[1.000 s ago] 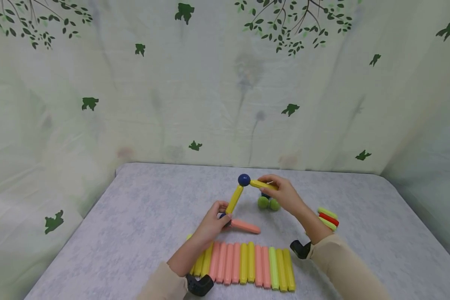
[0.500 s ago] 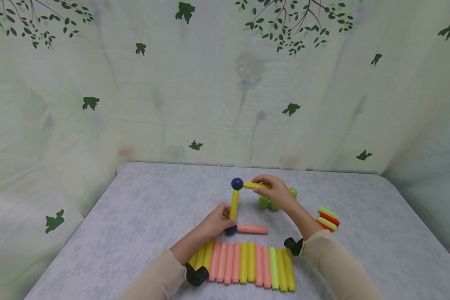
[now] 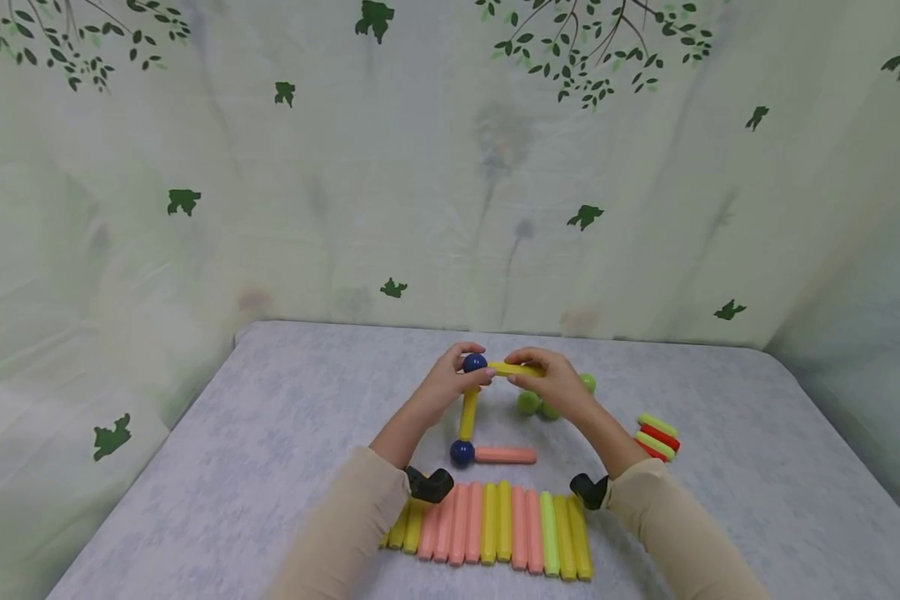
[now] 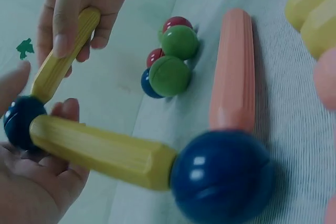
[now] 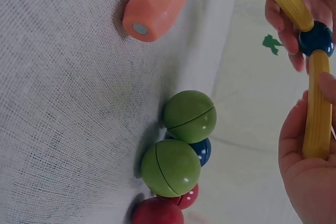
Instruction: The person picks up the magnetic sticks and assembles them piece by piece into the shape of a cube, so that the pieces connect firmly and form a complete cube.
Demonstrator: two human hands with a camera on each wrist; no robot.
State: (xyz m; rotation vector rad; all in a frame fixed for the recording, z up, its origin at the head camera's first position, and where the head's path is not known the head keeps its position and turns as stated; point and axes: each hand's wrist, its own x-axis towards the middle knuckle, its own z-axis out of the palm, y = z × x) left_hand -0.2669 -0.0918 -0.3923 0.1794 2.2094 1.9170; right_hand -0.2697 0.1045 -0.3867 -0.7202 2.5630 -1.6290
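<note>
counter (image 3: 270, 400) carries everything, with a row of pink, yellow and lime rods (image 3: 489, 525) laid side by side along its near part. beyond them the left hand (image 3: 442, 383) and right hand (image 3: 558, 385) face each other at the top of a small frame. of its rods, the pink rod (image 3: 506, 455) lies flat, the lower yellow rod (image 3: 468, 414) stands nearly upright, and the upper yellow rod (image 3: 517, 368) is pinched, nearly level, by the right fingers. the left fingers curl round the upper blue ball (image 3: 475, 363), which the pinched rod appears to touch; the lower blue ball (image 3: 462, 452) sits on the counter. best to brace that upper ball firmly and press the rod straight in, not sideways (a sideways shove could swing the upright over). before letting go, check the balance, since the level rod has no support at its far end. a small grey disc (image 5: 139, 28), probably a magnet, shows in the pink rod's end.
</note>
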